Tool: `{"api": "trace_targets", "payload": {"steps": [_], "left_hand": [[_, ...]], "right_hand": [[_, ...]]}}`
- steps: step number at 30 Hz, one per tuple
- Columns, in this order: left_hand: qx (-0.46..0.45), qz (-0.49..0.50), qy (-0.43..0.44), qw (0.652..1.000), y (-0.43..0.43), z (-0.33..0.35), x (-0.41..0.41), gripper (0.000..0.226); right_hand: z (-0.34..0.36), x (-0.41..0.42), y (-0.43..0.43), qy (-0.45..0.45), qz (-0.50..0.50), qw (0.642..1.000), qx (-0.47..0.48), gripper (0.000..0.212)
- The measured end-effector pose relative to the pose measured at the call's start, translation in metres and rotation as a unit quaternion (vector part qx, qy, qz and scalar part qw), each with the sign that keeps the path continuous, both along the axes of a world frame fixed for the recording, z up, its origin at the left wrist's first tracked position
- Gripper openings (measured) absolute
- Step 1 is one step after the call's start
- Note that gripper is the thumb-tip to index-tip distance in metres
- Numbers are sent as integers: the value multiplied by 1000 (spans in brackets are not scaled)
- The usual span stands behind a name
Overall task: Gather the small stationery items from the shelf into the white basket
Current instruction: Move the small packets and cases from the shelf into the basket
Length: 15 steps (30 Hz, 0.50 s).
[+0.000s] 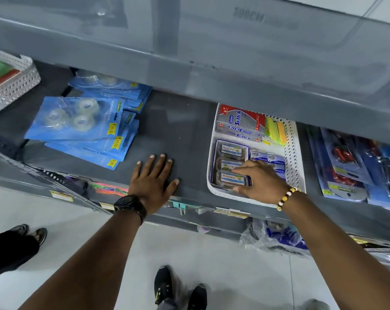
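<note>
A white perforated basket [293, 151] sits on the grey shelf [174, 133], right of centre. Inside lie silver and red Softek boxes [236, 123], green and orange sticky notes [275, 133], blue packs [268, 158] and small clear labelled boxes [231, 151] in a column. My right hand [260, 179] reaches into the basket's near end, thumb and fingers around the nearest small clear box [230, 178]. My left hand [155, 177] rests flat, fingers spread, on the bare shelf to the left of the basket.
Blue blister packs of clear tape [82, 121] are stacked on the shelf's left. A second white basket [15, 86] stands at the far left. Scissor packs [355, 164] lie right of the basket. An upper shelf [212, 52] overhangs. Another person's feet [30, 233] stand at the left.
</note>
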State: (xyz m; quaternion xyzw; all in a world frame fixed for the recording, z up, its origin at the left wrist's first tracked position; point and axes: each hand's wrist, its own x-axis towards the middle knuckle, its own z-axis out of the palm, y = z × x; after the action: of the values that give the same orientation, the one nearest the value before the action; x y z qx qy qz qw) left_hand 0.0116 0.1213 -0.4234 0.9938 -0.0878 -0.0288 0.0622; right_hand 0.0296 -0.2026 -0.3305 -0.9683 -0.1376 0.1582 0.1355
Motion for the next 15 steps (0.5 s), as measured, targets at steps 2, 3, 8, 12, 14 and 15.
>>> {"api": "trace_targets", "payload": {"steps": [2,3,8,12,14,15], "left_hand": [[-1,-2,4,1000,0,0,0,72],[-1,-3,5,1000,1,0,1,72],[-11,-6,18,1000,3,-3,3,74],[-31,5,53,998,0,5,2,75],[-73,13,68,995,-5,14,7,68],[-110,16,69,991,-10,20,10,63]], "right_hand": [[0,2,5,1,-1,1000,-3,60],[-1,2,7,0,1,1000,-7,62],[9,-4,5,-5,-39,999,26,71],[26,-14,-9,-20,-83,992,91,65],[32,-20,-16,-37,-104,988,112,61],[32,-22,-18,-43,-111,986,119,59]]}}
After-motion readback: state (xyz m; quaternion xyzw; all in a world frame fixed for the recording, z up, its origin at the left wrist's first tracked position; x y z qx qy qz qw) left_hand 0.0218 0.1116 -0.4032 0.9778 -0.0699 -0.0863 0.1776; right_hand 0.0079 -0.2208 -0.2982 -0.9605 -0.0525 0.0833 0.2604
